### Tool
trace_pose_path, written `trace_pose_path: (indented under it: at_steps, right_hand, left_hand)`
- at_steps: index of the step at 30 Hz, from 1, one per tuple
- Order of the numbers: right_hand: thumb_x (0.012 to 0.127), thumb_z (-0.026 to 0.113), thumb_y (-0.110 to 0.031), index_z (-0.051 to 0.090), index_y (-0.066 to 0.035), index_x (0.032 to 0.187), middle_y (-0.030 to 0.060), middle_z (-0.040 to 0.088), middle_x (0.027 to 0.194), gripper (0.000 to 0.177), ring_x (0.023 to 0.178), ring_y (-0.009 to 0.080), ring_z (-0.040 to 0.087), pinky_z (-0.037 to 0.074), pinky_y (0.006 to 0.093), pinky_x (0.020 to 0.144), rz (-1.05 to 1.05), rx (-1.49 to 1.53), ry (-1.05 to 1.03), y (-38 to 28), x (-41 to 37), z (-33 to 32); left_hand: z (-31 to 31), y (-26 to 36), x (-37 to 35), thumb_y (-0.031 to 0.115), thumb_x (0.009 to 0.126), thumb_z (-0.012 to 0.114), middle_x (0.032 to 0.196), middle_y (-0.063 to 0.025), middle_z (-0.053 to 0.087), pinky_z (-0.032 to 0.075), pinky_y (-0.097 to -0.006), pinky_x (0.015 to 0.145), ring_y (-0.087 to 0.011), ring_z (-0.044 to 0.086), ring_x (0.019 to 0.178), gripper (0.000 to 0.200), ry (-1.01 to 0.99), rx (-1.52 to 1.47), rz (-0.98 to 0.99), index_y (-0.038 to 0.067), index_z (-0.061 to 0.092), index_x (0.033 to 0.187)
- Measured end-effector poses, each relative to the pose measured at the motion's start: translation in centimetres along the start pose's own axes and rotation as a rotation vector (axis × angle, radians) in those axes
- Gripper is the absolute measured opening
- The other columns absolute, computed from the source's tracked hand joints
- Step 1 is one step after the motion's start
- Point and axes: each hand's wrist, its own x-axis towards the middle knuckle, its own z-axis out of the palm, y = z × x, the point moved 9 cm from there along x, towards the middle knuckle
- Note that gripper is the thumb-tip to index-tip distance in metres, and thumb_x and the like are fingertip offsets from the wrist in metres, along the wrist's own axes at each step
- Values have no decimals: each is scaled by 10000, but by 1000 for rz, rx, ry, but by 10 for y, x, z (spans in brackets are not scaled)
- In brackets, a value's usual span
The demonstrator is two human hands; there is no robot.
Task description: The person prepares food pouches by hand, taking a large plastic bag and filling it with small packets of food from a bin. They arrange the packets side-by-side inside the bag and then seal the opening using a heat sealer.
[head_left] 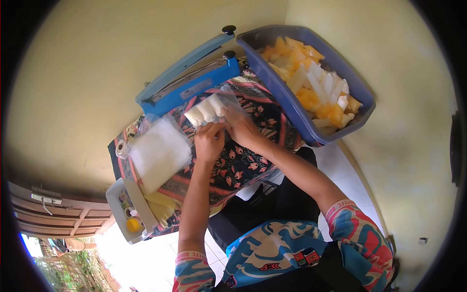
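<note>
From the head view, we've got both hands together over the worktop (228, 182), working on one clear bag (206, 111) with a few whitish rolls inside; it's in the middle of the cloth (267, 109), just in front of the sealer. Our left hand (209, 141) is clamped on the bag's near edge, fingers curled in; our right hand (238, 127) is right beside it, closed on the right-hand corner, though the exact fingertip grip is too small for us to make out; the loose clear plastic sticks out past the rolls on the far side.

Around that, we can see the blue sealer (204, 80) lying at a slant behind the bag, its arm raised off the base; to the right there's a big blue tub (286, 100), tilted in our view, with a heap of orange and white packs (316, 82) in it; to the left of our hands is a stack of clear sleeves (160, 151), with a small roll (121, 148) just beside it at the edge. Nearer to us on the left sits a white bin (142, 207) with odds and ends inside, including something yellow (133, 224); some pale yellow sheets (163, 207) lie right next to it, on the same patterned cloth.
</note>
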Motion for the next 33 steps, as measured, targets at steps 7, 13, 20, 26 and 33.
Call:
trace_pose_path:
  at_steps: [7, 13, 20, 26, 33]
  right_hand:
    - [904, 653, -155, 602, 33, 1176, 213, 634, 1176, 335, 1103, 383, 615, 485, 444, 955, 277, 352, -546, -29, -54, -60]
    - [888, 702, -184, 677, -44, 1014, 82, 714, 1020, 190, 893, 263, 691, 542, 348, 803, 134, 514, -955, -75, -61, -176]
    - [857, 725, -148, 674, -19, 1027, 96, 711, 848, 220, 765, 180, 669, 536, 317, 730, 622, -155, -227, 111, -17, -327]
    - [836, 730, -159, 645, 6, 1118, 155, 717, 890, 338, 813, 207, 700, 543, 334, 761, 784, -233, -538, 211, -75, -327]
    - [829, 720, -97, 647, 17, 1066, 161, 701, 864, 273, 724, 209, 696, 562, 328, 676, 784, -267, -522, 214, -69, -318]
  left_hand:
    - [-6, 5, 4, 13, 758, 704, 649, -37, 591, 457, -373, 611, -226, 572, 578, 176, 10, 17, -27, 118, 725, 899]
    - [-1, 3, 2, 23, 759, 722, 632, -31, 565, 449, -377, 603, -231, 572, 598, 141, 12, 32, 0, 117, 723, 865]
    - [0, 0, 0, 39, 774, 735, 624, -42, 556, 439, -377, 601, -244, 563, 592, 84, 8, 43, -19, 98, 715, 832]
    - [0, 0, -1, 47, 782, 739, 606, -45, 544, 433, -379, 597, -250, 553, 575, 70, 21, 33, -14, 93, 713, 827]
    - [3, 0, -1, 41, 779, 738, 612, -51, 562, 435, -383, 596, -247, 562, 578, 74, -1, 49, -13, 88, 711, 830]
